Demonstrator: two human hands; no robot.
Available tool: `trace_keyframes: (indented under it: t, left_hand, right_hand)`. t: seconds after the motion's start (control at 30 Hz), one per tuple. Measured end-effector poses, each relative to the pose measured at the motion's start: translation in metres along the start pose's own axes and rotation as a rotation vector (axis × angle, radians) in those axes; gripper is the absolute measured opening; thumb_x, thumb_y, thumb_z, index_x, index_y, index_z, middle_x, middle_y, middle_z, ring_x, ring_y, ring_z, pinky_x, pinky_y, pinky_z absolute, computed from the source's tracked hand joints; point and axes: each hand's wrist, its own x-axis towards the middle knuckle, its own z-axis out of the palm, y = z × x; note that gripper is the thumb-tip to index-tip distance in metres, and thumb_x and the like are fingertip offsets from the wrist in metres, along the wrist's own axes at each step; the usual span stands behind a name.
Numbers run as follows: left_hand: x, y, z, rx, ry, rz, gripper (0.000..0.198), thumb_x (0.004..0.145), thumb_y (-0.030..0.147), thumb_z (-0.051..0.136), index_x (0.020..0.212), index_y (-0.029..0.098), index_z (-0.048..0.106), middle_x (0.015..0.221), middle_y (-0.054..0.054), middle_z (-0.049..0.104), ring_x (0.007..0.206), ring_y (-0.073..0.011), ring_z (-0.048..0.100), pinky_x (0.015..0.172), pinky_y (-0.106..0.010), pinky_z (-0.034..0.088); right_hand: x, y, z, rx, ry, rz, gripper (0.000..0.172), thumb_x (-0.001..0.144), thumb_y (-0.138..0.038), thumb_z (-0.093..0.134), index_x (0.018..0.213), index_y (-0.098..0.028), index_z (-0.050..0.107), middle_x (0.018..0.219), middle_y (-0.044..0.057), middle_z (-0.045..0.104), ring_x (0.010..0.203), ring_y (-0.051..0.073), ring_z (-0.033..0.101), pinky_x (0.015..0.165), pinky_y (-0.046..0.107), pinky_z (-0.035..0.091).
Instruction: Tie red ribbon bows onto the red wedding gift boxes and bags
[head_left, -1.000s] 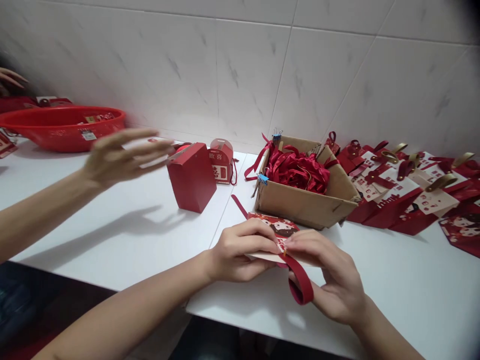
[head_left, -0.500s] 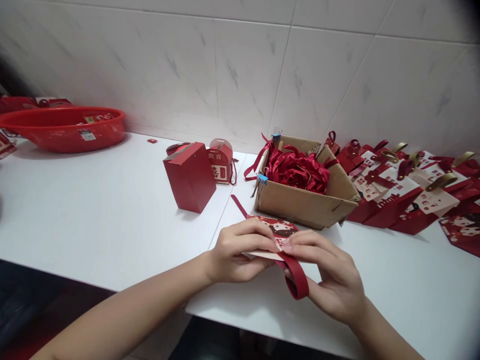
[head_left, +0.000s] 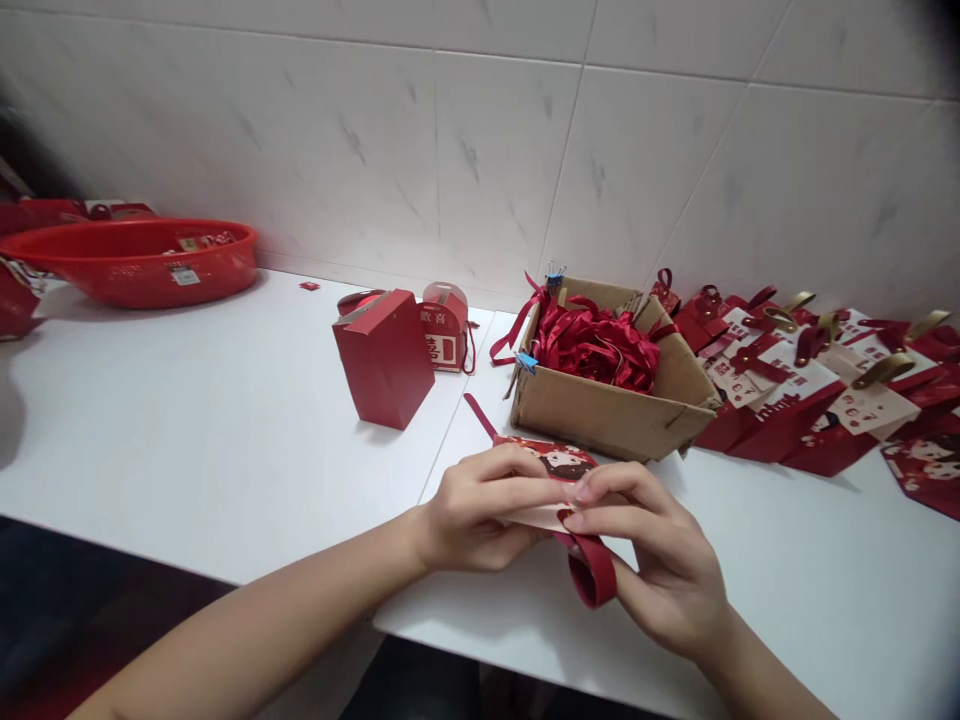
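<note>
Hands mask much of a printed package

The package lies low over the table, at its near edge, just in front of the cardboard box. Its red face bears a dark-haired cartoon figure, partly covered; a cream flap shows below, and a looped red strap hangs toward the wearer. The left hand, fingers curled and nearly closed, grips the package's left side. The right hand pinches where strap meets flap; its thumb tip is hidden behind the loop. The package's underside cannot be seen.
</note>
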Motion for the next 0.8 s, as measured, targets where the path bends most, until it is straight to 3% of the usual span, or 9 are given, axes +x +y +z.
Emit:
trace_keyframes:
  t: [0.27, 0.53, 0.8]
  left_hand:
    - [-0.0062, -0.0003, 0.001, 0.049, -0.016, 0.014, 0.023, 0.074, 0.007, 0.062, 0.094, 0.016, 0.068, 0.082, -0.007, 0.06, 0.069, -0.0126, 0.062, 0.064, -0.023, 0.055]
    - [-0.0009, -0.0059, -0.0007, 0.042, -0.084, 0.06, 0.014, 0.073, 0.011, 0.062, 0.085, 0.013, 0.067, 0.077, -0.011, 0.069, 0.068, -0.0178, 0.063, 0.063, -0.031, 0.054]
    - [0.0011, -0.005, -0.0012, 0.004, -0.107, 0.029, 0.02, 0.072, 0.006, 0.061, 0.089, 0.015, 0.066, 0.078, -0.011, 0.074, 0.07, -0.019, 0.067, 0.066, -0.033, 0.053]
  right_hand:
    - [-0.0028, -0.0001, -0.0008, 0.02, -0.023, 0.01, 0.036, 0.081, -0.001, 0.056, 0.107, -0.025, 0.064, 0.101, 0.006, 0.05, 0.096, 0.017, 0.056, 0.085, 0.031, 0.049]
    - [-0.0019, -0.0005, 0.0015, 0.04, -0.045, 0.01, 0.035, 0.079, 0.0, 0.056, 0.107, -0.021, 0.062, 0.099, 0.007, 0.052, 0.094, 0.017, 0.056, 0.083, 0.031, 0.048]
    - [0.0054, -0.0049, -0.0038, 0.046, -0.091, -0.054, 0.037, 0.081, 0.001, 0.045, 0.11, -0.016, 0.061, 0.098, 0.008, 0.052, 0.094, 0.017, 0.054, 0.084, 0.031, 0.047]
